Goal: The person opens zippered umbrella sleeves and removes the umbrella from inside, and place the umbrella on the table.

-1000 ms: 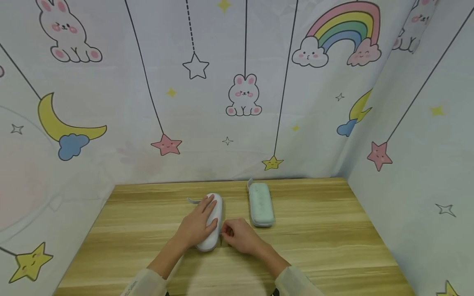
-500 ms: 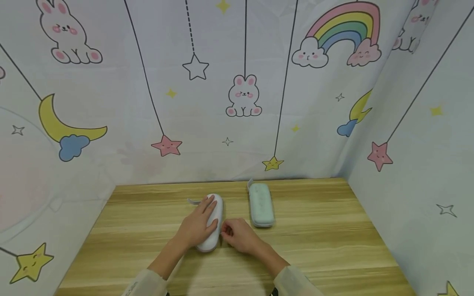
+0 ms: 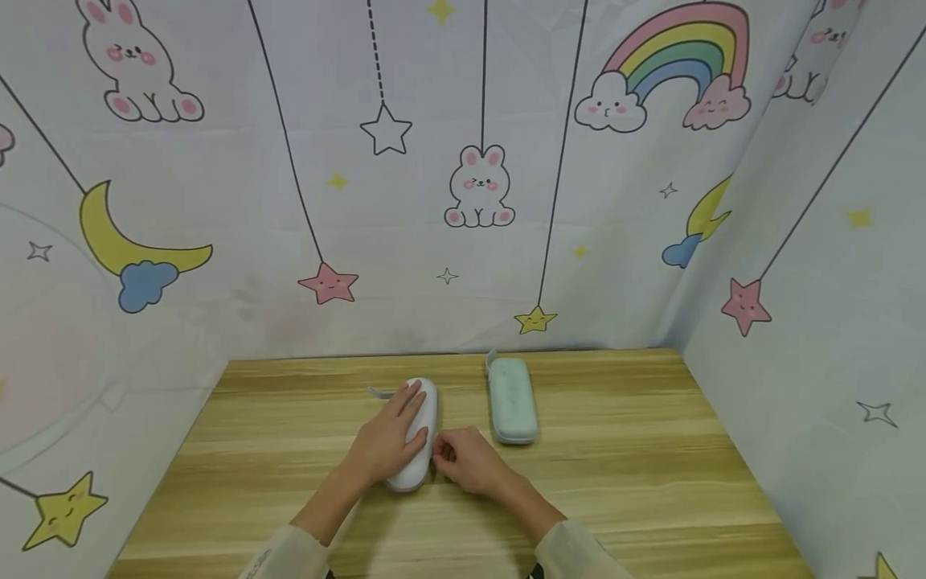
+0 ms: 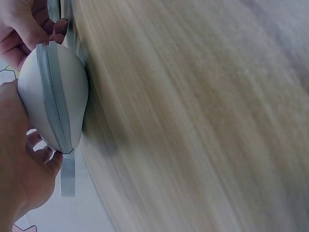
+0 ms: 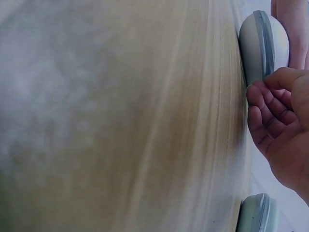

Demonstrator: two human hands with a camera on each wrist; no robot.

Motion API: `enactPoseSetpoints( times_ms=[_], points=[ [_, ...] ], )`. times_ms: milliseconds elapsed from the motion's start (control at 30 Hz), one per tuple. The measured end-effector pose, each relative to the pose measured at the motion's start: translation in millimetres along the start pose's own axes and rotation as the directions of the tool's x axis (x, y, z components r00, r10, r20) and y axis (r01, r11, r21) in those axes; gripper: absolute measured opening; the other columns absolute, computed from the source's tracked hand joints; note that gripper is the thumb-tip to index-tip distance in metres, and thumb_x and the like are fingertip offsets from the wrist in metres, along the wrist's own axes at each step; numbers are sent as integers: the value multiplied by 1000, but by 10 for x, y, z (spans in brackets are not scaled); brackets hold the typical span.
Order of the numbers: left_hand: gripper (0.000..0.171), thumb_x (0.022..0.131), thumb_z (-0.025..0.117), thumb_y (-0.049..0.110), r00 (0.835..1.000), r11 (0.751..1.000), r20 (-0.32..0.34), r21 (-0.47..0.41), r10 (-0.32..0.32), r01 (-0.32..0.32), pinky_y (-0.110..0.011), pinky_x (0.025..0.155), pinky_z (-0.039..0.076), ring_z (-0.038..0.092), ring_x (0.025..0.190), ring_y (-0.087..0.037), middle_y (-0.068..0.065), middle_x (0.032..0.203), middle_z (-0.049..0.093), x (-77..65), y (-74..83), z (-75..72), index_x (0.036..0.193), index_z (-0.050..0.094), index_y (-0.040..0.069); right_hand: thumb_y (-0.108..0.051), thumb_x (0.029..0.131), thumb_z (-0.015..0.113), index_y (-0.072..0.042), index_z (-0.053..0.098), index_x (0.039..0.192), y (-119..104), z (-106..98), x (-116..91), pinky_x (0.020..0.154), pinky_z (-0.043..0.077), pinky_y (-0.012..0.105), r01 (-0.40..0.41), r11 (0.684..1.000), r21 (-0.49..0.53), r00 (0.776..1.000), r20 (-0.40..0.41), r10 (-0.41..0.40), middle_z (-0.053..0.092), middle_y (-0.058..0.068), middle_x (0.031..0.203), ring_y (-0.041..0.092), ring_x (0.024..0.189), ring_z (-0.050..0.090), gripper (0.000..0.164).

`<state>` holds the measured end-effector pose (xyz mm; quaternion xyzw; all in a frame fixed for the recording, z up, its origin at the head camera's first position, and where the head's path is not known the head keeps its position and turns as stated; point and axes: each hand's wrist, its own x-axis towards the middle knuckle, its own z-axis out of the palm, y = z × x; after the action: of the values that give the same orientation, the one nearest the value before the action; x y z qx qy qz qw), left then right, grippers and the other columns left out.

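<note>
A white zip case (image 3: pixel 411 480) with a grey zipper band (image 4: pixel 54 92) lies lengthwise on the wooden table, looking closed. My left hand (image 3: pixel 383 442) holds it from the left, its fingers spread over the top and some tucked against the side in the left wrist view. Thumb and forefinger of my right hand (image 3: pixel 470 462) pinch at the zipper on the case's right side; the zipper pull is mostly hidden between those fingertips. Its other fingers curl in, seen in the right wrist view. From the far left side sticks out a grey strap (image 4: pixel 68 176).
To the right and a little farther back lies a mint green zip case (image 3: pixel 513 402), with its own strap (image 3: pixel 491 359) at the far end. A white cloth (image 3: pixel 405 314) printed with rabbits and stars hangs behind and beside the wooden table (image 3: pixel 615 482).
Both hands keep their places on the white zip case, and neither case has moved on the table. Only the head view has shifted very slightly.
</note>
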<state>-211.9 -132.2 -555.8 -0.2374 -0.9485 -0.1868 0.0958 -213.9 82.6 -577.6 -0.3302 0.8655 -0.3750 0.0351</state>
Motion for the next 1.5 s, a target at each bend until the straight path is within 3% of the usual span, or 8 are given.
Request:
enactPoseSetpoints(
  times_ms=[633, 1267, 1500],
  points=[
    [63, 105, 63, 34, 1000, 1000, -6, -1, 2, -2, -55, 97, 57, 32, 156, -35, -15, 169, 37, -10, -23, 25, 157, 49, 0, -7, 97, 71, -18, 65, 85, -37, -17, -29, 59, 47, 14, 15, 1000, 2, 1000, 24, -15, 58, -15, 72, -4, 64, 54, 17],
    [63, 106, 63, 33, 1000, 1000, 0, -10, -5, 5, -56, 103, 53, 32, 156, -36, -15, 169, 37, -10, -8, 24, 158, 47, 2, -4, 95, 71, -16, 66, 84, -68, -25, -58, 59, 48, 15, 25, 1000, 6, 999, 37, -25, 59, -14, 73, -3, 65, 54, 17],
    [64, 106, 63, 33, 1000, 1000, 2, -13, -13, 13, -56, 98, 56, 31, 157, -35, -15, 169, 36, -6, -3, 15, 159, 47, 2, -6, 95, 70, -18, 65, 85, -78, -7, -73, 60, 47, 14, 34, 999, 3, 998, 46, -34, 58, -15, 74, -3, 65, 54, 17]
  ],
)
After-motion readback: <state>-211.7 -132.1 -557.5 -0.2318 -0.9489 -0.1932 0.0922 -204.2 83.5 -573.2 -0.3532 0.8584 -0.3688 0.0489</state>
